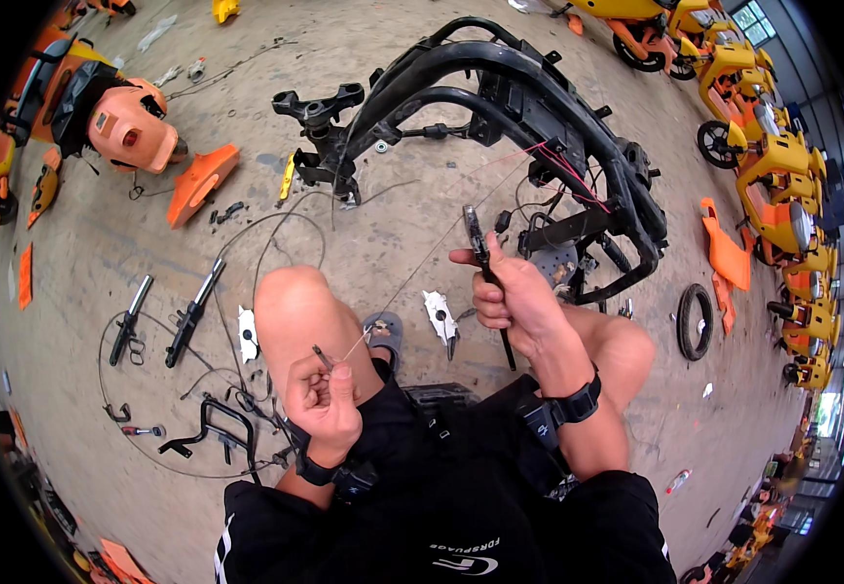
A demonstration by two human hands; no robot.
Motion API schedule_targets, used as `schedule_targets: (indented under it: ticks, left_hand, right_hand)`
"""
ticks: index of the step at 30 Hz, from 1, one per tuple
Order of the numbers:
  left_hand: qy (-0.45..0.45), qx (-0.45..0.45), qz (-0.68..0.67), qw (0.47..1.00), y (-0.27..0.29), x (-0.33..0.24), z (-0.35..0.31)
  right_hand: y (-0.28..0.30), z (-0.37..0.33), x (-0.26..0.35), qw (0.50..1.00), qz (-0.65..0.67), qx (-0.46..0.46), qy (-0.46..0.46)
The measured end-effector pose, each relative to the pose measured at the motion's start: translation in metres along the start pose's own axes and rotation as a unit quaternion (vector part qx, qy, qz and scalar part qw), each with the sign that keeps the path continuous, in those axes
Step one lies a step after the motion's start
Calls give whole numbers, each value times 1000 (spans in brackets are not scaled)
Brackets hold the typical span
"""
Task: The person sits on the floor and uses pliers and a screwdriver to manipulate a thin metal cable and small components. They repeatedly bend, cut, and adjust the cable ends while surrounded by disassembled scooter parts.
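Observation:
A thin pale wire (407,280) stretches from my left hand (325,397) up to the black scooter frame (529,92) in front of me. My left fingers are closed round the wire's end, where a small dark piece (321,356) sticks out. Raised over my right knee, my right hand (519,302) is wrapped round a dark, long-handled hand tool (477,234) with a metal tip pointing up; its exact kind is unclear. Red wires (574,173) hang on the frame's right side, beyond the tool.
Two black shock absorbers (193,311), cables and a black bracket (227,428) lie to my left. White plates (439,316) are on the floor near my feet. An orange panel (203,183) lies farther off. At right are a tyre (695,321) and a row of yellow scooters (772,195).

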State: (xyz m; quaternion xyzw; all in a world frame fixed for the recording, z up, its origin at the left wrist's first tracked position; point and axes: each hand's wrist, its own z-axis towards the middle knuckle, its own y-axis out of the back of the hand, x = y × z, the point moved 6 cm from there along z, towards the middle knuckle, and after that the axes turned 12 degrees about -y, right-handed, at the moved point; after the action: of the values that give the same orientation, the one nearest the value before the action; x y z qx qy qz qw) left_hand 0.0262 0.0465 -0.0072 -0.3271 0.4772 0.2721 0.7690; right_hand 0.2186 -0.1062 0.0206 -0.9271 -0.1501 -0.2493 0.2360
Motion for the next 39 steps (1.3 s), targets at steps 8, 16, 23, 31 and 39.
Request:
schedule_targets:
  ticks: [8, 16, 23, 31, 39]
  left_hand:
    - [8, -3, 8, 1000, 4, 1, 0]
    - [0, -18, -10, 1000, 8, -1, -1]
    - [-24, 37, 14, 999, -1, -1, -3]
    - [-11, 21, 8, 1000, -3, 0, -3]
    - [-17, 24, 7, 1000, -3, 1, -4]
  right_hand:
    - [-8, -3, -5, 1000, -5, 0, -5]
    - [-10, -2, -10, 1000, 10, 12, -21]
    - [2, -3, -4, 999, 12, 48, -11]
    - [22, 4, 12, 997, -48, 61, -25]
    - [33, -2, 23, 997, -69, 23, -30]
